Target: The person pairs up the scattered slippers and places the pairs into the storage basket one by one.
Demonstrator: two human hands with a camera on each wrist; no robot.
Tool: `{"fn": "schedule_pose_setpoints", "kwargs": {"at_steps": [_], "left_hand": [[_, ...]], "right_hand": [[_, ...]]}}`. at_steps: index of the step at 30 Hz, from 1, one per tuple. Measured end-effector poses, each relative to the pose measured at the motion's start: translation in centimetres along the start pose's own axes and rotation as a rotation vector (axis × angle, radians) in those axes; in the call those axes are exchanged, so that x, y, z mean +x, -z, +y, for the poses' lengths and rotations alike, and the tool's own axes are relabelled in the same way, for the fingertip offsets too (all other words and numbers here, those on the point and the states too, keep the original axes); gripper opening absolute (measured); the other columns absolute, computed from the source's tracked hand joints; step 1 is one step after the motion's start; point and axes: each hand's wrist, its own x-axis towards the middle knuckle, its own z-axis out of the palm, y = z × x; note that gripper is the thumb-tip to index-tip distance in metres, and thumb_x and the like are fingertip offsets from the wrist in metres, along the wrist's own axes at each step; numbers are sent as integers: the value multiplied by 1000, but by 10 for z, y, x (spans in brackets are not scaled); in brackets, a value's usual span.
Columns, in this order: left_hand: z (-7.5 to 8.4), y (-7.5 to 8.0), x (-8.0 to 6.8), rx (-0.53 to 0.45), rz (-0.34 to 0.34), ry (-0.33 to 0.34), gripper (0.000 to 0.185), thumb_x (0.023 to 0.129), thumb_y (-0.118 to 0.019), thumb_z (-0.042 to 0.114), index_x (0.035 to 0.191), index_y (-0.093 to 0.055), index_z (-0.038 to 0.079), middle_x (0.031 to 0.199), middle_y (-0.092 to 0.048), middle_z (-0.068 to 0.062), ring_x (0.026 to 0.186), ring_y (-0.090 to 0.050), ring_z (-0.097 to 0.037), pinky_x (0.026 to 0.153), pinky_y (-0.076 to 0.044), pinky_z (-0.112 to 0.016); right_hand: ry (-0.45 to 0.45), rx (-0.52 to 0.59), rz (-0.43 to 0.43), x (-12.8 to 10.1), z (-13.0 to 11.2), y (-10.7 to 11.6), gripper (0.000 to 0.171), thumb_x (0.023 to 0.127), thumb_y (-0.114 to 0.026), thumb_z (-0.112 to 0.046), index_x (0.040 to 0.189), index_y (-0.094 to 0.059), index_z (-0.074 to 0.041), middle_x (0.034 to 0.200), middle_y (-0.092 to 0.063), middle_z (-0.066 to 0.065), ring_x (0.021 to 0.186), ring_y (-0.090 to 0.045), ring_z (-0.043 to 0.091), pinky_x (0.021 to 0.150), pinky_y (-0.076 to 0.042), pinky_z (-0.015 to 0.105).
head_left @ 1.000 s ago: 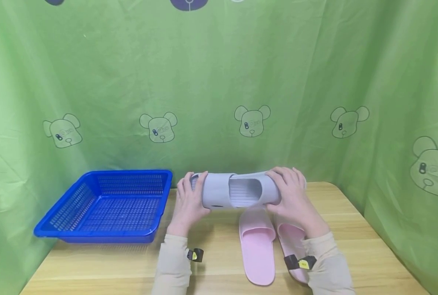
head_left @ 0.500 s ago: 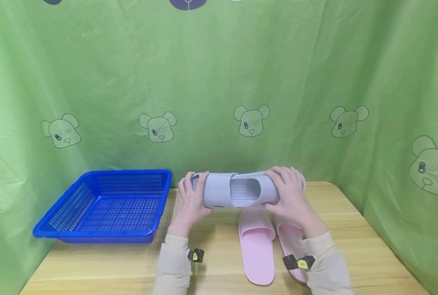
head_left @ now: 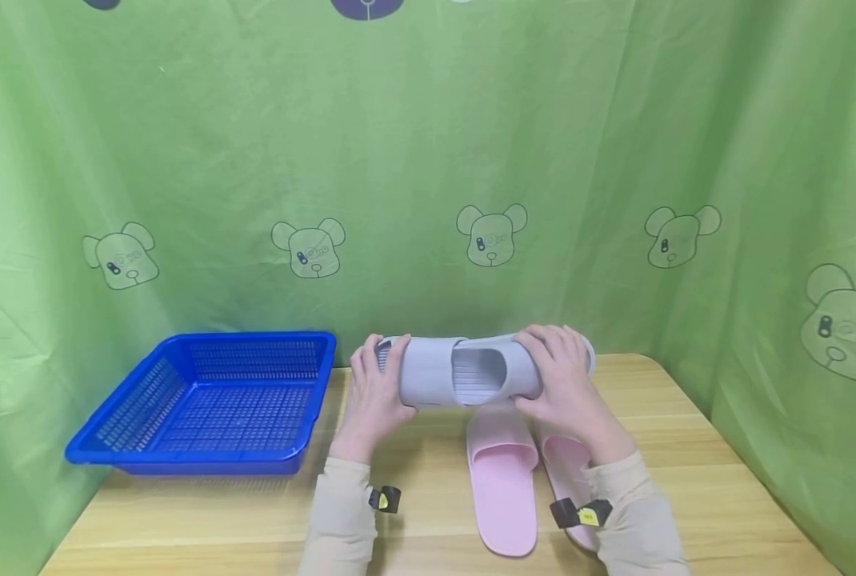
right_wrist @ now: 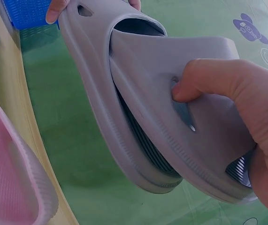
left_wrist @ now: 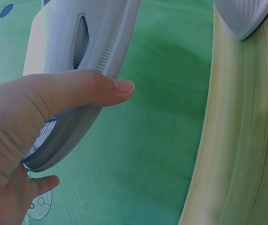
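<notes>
A pair of grey slippers is held up above the table, fitted into each other end to end. My left hand point(head_left: 379, 400) grips the left slipper point(head_left: 426, 372) near its toe, with the thumb along its side in the left wrist view. On the other end, my right hand point(head_left: 570, 394) grips the right slipper point(right_wrist: 148, 70). Its thumb point(right_wrist: 204, 79) presses at the slot in that slipper's side. Below the grey pair, a pink slipper point(head_left: 506, 496) lies on the table. A second pink slipper point(head_left: 568, 464) lies beside it, partly hidden by my right wrist.
A blue mesh basket point(head_left: 234, 460) stands at the left of the wooden table point(head_left: 428, 528). A green curtain point(head_left: 399, 144) with bear prints hangs behind and along the sides. Dark straps with yellow labels are on both sleeves.
My two hands have come very slightly closer together, and the gap between the grey slippers' straps has narrowed a little. The pink slippers and the basket have stayed put.
</notes>
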Motion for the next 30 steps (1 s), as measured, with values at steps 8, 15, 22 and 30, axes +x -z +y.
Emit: {"fn": "schedule_pose_setpoints", "kwargs": {"at_steps": [8,15,22,30], "left_hand": [[3,1,0,-17,-7,-12,114,49,-94,19,146,-33,25,144,-28,-20,126,-34,-41,98,-49,-52],[3,1,0,-9,-3,-13,115,49,-94,20,146,-34,25,144,-29,-20,126,-34,-40,95,-51,-51],[2,0,0,-15,2,-19,115,48,-94,20,146,-34,25,143,-30,-20,126,-35,-40,92,-53,-51],[4,-2,0,-23,23,-38,116,47,-94,19,146,-34,24,143,-30,-21,126,-36,-41,91,-54,-51]], "right_hand": [[19,9,23,0,0,-1,80,50,-83,-22,123,-56,-4,126,-51,19,118,-41,39,109,-20,63],[25,16,26,0,-1,-2,77,51,-80,-23,121,-56,-3,125,-51,20,117,-41,40,109,-21,63],[11,22,15,1,-2,-2,76,52,-80,-21,122,-56,-3,125,-51,20,118,-40,40,109,-20,63],[11,41,19,1,-3,-4,77,51,-82,-19,122,-56,-2,125,-51,21,118,-40,41,109,-21,63]]}}
